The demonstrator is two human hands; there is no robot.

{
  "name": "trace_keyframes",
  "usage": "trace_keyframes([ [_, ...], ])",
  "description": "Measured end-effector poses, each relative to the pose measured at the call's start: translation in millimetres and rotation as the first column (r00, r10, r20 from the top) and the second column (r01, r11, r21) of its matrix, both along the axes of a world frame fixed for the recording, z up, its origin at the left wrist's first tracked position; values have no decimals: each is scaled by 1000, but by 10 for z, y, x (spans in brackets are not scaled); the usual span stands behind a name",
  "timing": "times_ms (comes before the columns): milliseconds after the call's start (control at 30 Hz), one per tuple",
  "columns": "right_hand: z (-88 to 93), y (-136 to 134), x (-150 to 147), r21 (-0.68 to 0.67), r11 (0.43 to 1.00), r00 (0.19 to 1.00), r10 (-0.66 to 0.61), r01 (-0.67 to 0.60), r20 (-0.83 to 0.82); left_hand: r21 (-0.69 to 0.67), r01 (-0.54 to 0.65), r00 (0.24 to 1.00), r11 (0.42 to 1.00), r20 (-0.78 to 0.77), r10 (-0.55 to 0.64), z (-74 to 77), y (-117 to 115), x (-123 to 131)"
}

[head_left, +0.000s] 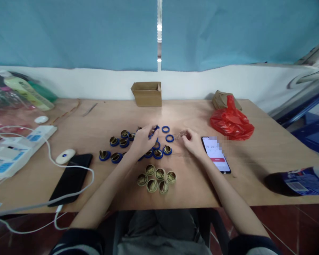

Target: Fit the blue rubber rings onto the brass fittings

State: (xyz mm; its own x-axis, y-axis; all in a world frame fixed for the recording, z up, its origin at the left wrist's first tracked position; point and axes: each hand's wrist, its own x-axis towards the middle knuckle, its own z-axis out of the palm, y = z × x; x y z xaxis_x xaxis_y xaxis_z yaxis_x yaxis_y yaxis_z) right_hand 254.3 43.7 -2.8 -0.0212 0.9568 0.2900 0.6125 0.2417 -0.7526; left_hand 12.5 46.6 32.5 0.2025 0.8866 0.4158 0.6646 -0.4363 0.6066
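Observation:
My left hand (pixel 144 139) is closed around a small part with a blue ring (pixel 154 129) at its fingertips, above a spread of brass caps fitted with blue rings (pixel 116 157). My right hand (pixel 190 141) pinches a small metal piece (pixel 178 135) next to a loose blue ring (pixel 169 138). Another loose blue ring (pixel 165 129) lies just beyond. Several bare brass caps (pixel 156 179) sit in a cluster nearer to me on the wooden table (pixel 268 148).
A lit phone (pixel 216 154) lies right of my right hand, a red plastic bag (pixel 231 121) beyond it. A dark phone (pixel 71 178), white cable, mouse (pixel 65 156) and power strip (pixel 16 150) lie left. A small cardboard box (pixel 147 93) stands by the wall. A blue container (pixel 305 181) lies at the right edge.

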Motion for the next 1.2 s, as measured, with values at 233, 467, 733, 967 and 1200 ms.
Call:
trace_keyframes([
  [233,324,-333,-46,-450,340,507,796,-826,-329,-214,285,839,934,528,-135,-62,-468,-117],
  [467,158,-404,-170,-437,392,495,856,-809,-147,-213,502,639,838,744,-193,-162,-357,28],
  [733,389,-402,-115,-415,599,721,639,-684,-266,-181,526,578,831,793,-193,-278,-415,-11],
  [967,381,-372,-193,-379,726,737,257,-574,-625,-182,428,589,885,799,-121,-315,-449,4],
  [1200,234,-409,-369,-423,662,714,250,-619,-654,-42,338,726,940,648,-232,-299,-540,49],
])
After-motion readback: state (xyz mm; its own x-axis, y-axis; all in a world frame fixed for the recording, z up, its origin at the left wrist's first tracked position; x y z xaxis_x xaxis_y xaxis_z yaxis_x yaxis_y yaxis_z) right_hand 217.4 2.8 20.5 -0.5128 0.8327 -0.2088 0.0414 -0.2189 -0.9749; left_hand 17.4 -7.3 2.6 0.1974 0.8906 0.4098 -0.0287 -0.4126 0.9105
